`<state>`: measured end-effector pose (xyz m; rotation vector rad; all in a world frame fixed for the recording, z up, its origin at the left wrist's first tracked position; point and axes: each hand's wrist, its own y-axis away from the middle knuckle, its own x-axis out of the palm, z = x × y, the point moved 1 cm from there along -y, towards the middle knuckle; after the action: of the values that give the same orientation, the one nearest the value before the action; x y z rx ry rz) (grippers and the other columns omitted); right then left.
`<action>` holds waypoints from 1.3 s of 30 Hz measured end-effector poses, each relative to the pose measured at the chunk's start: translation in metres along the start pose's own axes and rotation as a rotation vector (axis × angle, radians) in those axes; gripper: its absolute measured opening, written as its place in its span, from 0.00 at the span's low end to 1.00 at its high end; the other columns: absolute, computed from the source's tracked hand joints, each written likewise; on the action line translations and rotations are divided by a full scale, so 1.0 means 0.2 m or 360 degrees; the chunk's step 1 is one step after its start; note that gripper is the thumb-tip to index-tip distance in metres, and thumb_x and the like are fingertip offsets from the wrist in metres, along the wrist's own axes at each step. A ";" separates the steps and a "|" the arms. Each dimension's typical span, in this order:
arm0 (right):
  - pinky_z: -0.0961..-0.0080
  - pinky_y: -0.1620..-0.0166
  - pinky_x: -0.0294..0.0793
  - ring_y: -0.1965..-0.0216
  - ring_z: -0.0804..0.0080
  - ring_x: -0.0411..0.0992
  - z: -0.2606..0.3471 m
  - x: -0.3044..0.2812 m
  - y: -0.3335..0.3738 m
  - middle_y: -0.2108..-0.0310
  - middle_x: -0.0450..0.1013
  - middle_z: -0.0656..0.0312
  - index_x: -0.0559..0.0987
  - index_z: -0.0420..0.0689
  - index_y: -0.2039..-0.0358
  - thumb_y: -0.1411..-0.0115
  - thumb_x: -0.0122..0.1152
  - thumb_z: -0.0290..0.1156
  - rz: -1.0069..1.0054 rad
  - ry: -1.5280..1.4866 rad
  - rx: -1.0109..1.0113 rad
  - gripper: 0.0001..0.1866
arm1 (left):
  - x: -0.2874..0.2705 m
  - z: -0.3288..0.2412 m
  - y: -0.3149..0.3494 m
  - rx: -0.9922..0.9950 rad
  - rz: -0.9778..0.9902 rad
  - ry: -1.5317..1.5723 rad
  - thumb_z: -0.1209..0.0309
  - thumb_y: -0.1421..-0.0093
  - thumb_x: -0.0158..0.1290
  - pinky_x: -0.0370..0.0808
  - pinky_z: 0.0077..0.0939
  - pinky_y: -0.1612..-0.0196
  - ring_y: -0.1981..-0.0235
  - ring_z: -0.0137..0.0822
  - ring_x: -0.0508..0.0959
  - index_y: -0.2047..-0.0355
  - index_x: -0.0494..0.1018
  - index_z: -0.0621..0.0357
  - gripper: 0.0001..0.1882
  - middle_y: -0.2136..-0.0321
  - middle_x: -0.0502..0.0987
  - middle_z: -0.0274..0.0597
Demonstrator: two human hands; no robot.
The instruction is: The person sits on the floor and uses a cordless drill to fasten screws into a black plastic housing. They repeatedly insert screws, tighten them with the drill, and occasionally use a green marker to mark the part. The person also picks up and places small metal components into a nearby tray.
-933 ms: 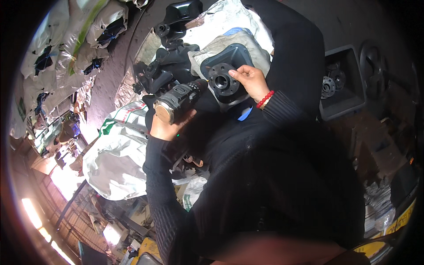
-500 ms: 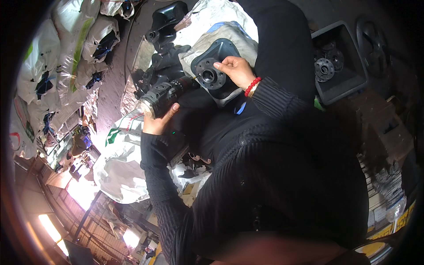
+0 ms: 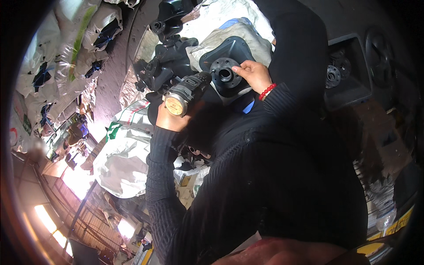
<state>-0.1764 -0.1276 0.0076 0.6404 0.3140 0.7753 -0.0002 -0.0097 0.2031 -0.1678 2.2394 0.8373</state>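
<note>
My left hand (image 3: pixel 173 118) is wrapped around a dark cordless drill (image 3: pixel 189 92) with a yellow disc on its back end. The drill's front end is beside a round dark metal flange (image 3: pixel 219 76), which has a central hole and small holes around it. That flange rests on a black moulded part (image 3: pixel 240 47) with a broad squared rim, lying over pale cloth on my lap. With thumb and fingers closed, my right hand (image 3: pixel 256 76) pinches the flange's right edge. The drill hides the tip of its own bit.
At the right stands a dark bin (image 3: pixel 353 90) holding several round flanges (image 3: pixel 333 76). Black moulded parts (image 3: pixel 170 59) are piled beyond the drill. White sacks (image 3: pixel 126 165) stand at the left, more of them farther up. A grey glove (image 3: pixel 380 192) hangs at the lower right.
The drill has swung so its back end faces up more toward me. My right hand still pinches the flange. Hands, flange and moulded part all appear shifted slightly right in the view.
</note>
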 end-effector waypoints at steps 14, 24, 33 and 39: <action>0.83 0.75 0.58 0.81 0.87 0.59 0.03 -0.02 -0.02 0.85 0.66 0.72 0.78 0.40 0.77 0.46 0.66 0.43 -0.0083 0.0029 -0.0290 0.17 | 0.06 0.00 0.04 -0.0014 -0.0204 -0.0381 0.58 0.52 0.65 0.74 0.33 0.53 0.56 0.43 0.78 0.55 0.72 0.59 0.28 0.57 0.77 0.47; 0.95 0.79 0.59 0.78 0.86 0.64 0.11 -0.15 0.10 0.66 0.74 0.61 0.71 0.41 0.44 0.34 0.39 0.40 0.0091 -0.0469 -0.0164 0.23 | 0.03 -0.12 0.40 0.0408 -0.0385 0.0162 0.68 0.51 0.64 0.72 0.35 0.53 0.56 0.43 0.76 0.56 0.74 0.60 0.22 0.58 0.76 0.48; 0.94 0.81 0.63 0.77 0.84 0.68 0.20 -0.17 0.31 0.46 0.67 0.49 0.59 0.36 0.39 0.34 0.34 0.43 0.0818 -0.1402 0.0091 0.29 | 0.21 -0.18 0.39 0.0556 -0.0313 -0.0007 0.64 0.55 0.67 0.72 0.34 0.50 0.50 0.42 0.74 0.53 0.72 0.56 0.28 0.50 0.71 0.46; 0.95 0.83 0.60 0.78 0.87 0.67 0.27 -0.12 0.34 0.45 0.66 0.52 0.59 0.38 0.39 0.33 0.35 0.43 0.0833 -0.1410 0.0112 0.28 | 0.21 -0.16 0.36 0.0510 -0.0286 -0.0002 0.63 0.54 0.66 0.73 0.34 0.50 0.50 0.44 0.73 0.53 0.72 0.55 0.28 0.49 0.71 0.45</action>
<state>-0.2034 -0.1306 0.0928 1.0841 -0.6647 0.8946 -0.0744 0.0320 0.2297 -0.2117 2.2827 0.3768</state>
